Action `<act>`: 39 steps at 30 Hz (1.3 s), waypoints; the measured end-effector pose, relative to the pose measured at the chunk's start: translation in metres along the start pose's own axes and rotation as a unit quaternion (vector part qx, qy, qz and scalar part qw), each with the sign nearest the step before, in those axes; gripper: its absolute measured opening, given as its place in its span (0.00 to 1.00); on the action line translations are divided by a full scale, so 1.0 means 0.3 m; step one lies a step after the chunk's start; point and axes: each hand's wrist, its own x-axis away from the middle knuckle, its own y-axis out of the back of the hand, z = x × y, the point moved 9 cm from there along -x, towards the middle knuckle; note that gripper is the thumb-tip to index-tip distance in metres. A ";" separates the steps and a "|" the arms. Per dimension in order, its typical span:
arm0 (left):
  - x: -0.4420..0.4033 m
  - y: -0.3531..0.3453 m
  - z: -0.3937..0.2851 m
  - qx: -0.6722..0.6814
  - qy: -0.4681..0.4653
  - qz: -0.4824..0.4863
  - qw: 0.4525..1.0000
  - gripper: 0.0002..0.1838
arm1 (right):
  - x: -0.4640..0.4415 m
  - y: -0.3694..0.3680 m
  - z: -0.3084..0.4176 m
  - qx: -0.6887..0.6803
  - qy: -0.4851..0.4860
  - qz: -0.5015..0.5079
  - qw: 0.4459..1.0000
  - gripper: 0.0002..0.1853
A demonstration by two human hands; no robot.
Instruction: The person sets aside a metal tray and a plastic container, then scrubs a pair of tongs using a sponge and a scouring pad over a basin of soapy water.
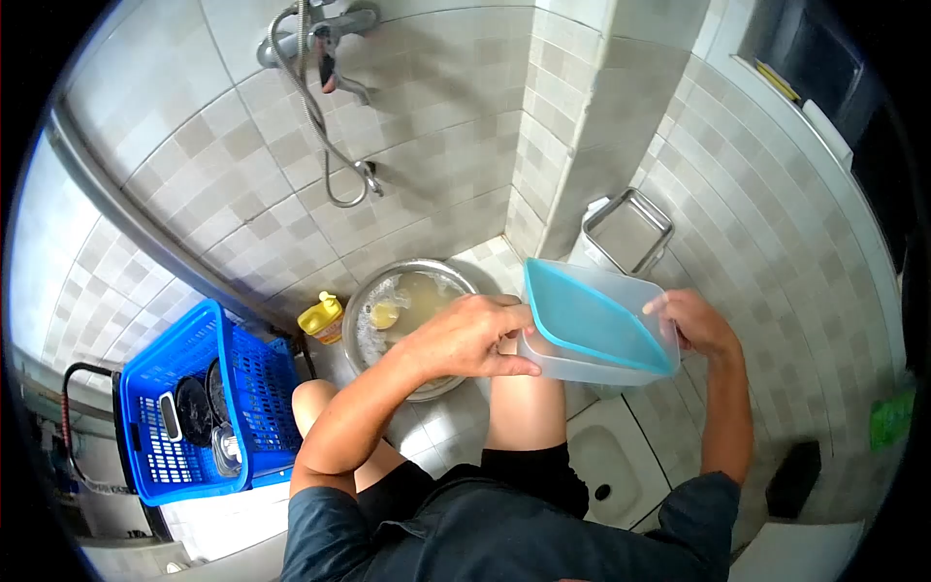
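Note:
Between my two hands is a clear plastic container (596,371), held above my knees and slightly tilted. A teal lid (587,315) lies slantwise within its outline; I cannot tell whether it sits inside or over the opening. My left hand (480,337) grips the container's left end, thumb at the lower edge. At the opposite end, my right hand (693,322) is closed on the container's right wall. Beyond my left forearm stands a round metal basin (351,339) of cloudy, foamy water, with a yellowish sponge-like piece (385,314) in it.
Left of the basin stands a yellow bottle (321,318). A blue plastic basket (257,388) with dark and clear items is at far left. Behind the container, a metal tray (667,231) rests on a white bucket (593,254). A shower tap (335,29) with hose hangs on the wall.

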 end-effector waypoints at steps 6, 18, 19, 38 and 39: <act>-0.023 -0.006 -0.064 -0.081 -0.053 -0.018 0.995 0.22 | 0.012 0.039 -0.028 -0.003 0.010 -0.052 0.999 0.12; -0.048 -0.020 -0.002 -0.155 -0.004 -0.053 0.987 0.25 | 0.156 0.116 -0.107 -0.031 0.242 -0.297 0.923 0.09; -0.053 -0.017 0.007 -0.156 0.009 -0.063 0.986 0.25 | 0.177 0.083 -0.128 -0.033 0.237 -0.303 0.923 0.09; -0.146 -0.192 0.029 -0.208 0.006 -0.051 0.977 0.27 | 0.228 -0.267 0.007 0.236 0.355 -0.288 0.857 0.22; -0.150 -0.202 0.029 -0.205 0.002 -0.052 0.977 0.27 | 0.227 -0.263 0.000 0.235 0.353 -0.290 0.858 0.22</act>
